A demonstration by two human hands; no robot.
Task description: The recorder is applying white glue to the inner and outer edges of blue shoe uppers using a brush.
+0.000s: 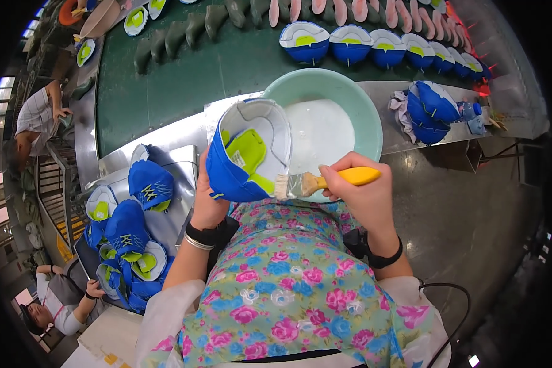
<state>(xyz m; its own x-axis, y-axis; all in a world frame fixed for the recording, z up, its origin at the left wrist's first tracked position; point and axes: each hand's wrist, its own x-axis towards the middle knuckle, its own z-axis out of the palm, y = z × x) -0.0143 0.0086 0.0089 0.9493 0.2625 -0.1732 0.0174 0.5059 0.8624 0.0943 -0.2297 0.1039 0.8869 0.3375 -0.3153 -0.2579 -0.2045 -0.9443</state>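
My left hand (207, 202) grips a blue shoe upper (232, 179) from its left side, with the white inner edge and lime-green lining turned up toward me. In my right hand (368, 197) is a paintbrush (303, 184) with a yellow handle and pale bristles, its tip touching or very close to the upper's right edge. Just beyond both hands stands a light green basin (369, 110) holding white liquid (319, 132). The upper overlaps the basin's left side.
Several blue uppers (129, 228) pile up on a metal tray (181, 175) at left. Across the green conveyor (165, 101) are rows of uppers (351, 52), dark foot forms (216, 23) and pink ones. More uppers (429, 110) and a bottle (469, 110) sit at right. Two people (40, 116) (67, 300) are at left.
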